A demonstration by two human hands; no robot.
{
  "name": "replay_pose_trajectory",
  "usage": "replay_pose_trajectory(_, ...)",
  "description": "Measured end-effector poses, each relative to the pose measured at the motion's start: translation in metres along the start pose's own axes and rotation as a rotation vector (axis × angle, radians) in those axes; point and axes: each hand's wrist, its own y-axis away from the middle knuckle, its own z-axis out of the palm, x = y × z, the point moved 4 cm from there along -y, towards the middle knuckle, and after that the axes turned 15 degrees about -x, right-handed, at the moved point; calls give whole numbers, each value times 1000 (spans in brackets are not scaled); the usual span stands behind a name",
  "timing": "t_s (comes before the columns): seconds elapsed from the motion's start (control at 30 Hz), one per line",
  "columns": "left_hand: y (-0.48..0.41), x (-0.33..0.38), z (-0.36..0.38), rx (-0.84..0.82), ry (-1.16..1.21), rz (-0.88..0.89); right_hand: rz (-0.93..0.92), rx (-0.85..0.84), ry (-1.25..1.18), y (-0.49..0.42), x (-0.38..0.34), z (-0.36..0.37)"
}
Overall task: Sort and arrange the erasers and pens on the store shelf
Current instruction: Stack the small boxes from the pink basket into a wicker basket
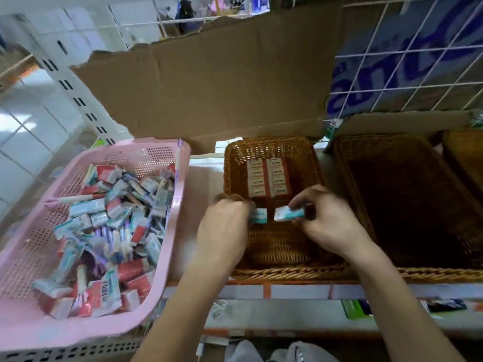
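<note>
Pinching teal eraser point(258, 215) in left grip point(224, 226); right grip point(326, 218) pinching second eraser point(288, 214) over wicker basket point(287, 273).

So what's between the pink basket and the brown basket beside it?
Only a bare strip of shelf between the pink basket and the brown basket, seen in the head view. The left hand crosses its near end.

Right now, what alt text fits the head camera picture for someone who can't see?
The left hand and right hand each hold a teal eraser over a wicker basket with two rows of red-and-white erasers at the back. A pink basket heaped with erasers and pens sits to its left.
</note>
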Motion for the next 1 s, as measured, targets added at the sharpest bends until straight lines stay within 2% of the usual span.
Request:
replay_pose_trajectory(0.07,-6,4,8,-82,-75,-46,49,-73,103,-8,-2,9)
replay_pose_trajectory(0.27,-22,20,25,-160,-394,-41,196,-187,347,-22,-6,26)
replay_pose_trajectory(1.0,-32,18,34,-89,-312,-16,150,-125,352,-33,-4,27)
